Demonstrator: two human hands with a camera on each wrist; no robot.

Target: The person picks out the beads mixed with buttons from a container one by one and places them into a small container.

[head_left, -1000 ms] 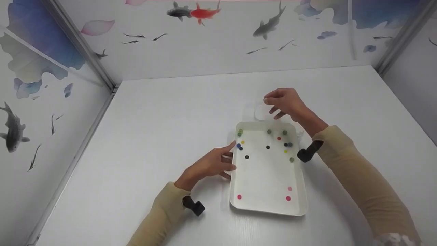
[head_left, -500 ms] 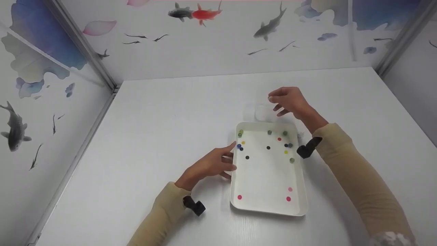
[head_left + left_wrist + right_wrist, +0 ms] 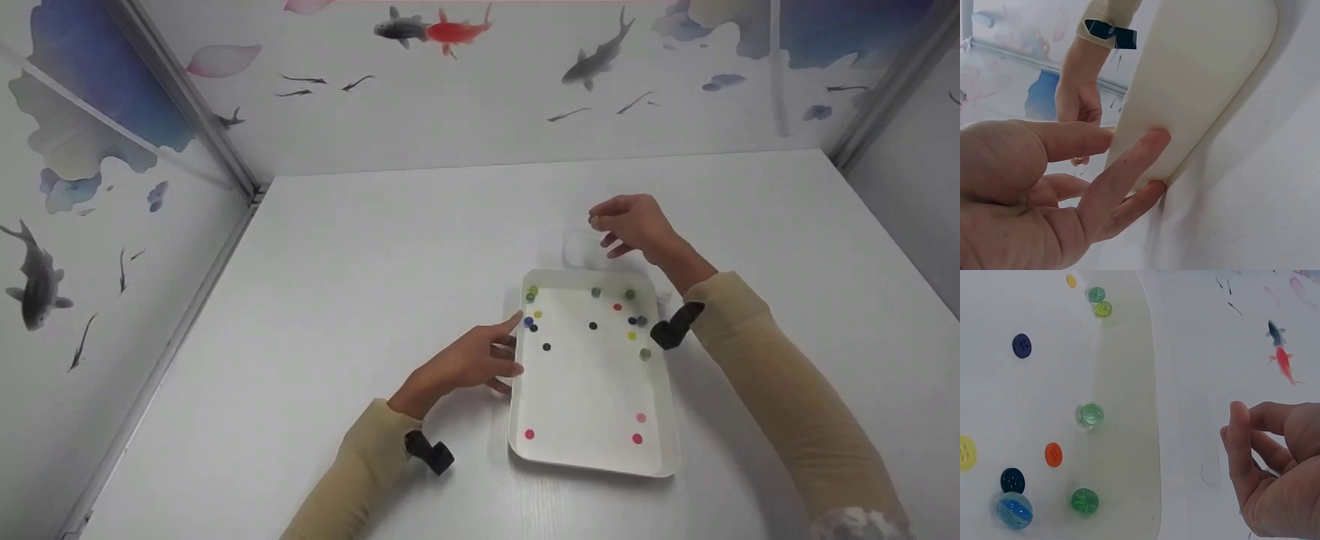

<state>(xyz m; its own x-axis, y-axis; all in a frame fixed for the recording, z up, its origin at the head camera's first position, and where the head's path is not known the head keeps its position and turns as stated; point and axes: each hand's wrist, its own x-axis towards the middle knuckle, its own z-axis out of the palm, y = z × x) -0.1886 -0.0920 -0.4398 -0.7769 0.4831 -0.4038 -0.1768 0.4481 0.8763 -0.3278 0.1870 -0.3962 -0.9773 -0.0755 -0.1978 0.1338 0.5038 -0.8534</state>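
A white rectangular tray [image 3: 589,390] lies on the table with marbles and buttons in it. My left hand [image 3: 472,356] rests its extended fingertips on the tray's left outer wall; the left wrist view shows the fingers [image 3: 1129,169] touching that wall. Beyond the tray's far end, my right hand [image 3: 634,225] is raised over a clear, faint-edged container [image 3: 579,251]. Its thumb and index finger pinch a small dark item [image 3: 593,220], mostly hidden, whose kind I cannot tell. In the right wrist view the pinching fingers [image 3: 1238,439] cover it.
Green marbles [image 3: 1091,415], a blue-streaked marble [image 3: 1015,511], an orange button [image 3: 1054,454] and dark buttons [image 3: 1022,346] sit toward the tray's far end. Pink pieces [image 3: 529,434] lie near its front corners. Fish-patterned panels [image 3: 465,90] wall the table at the back and sides.
Since a second ago, my right hand has shifted slightly right, its thumb and index finger still together. The left hand stays against the tray, and the tray's contents look unchanged.
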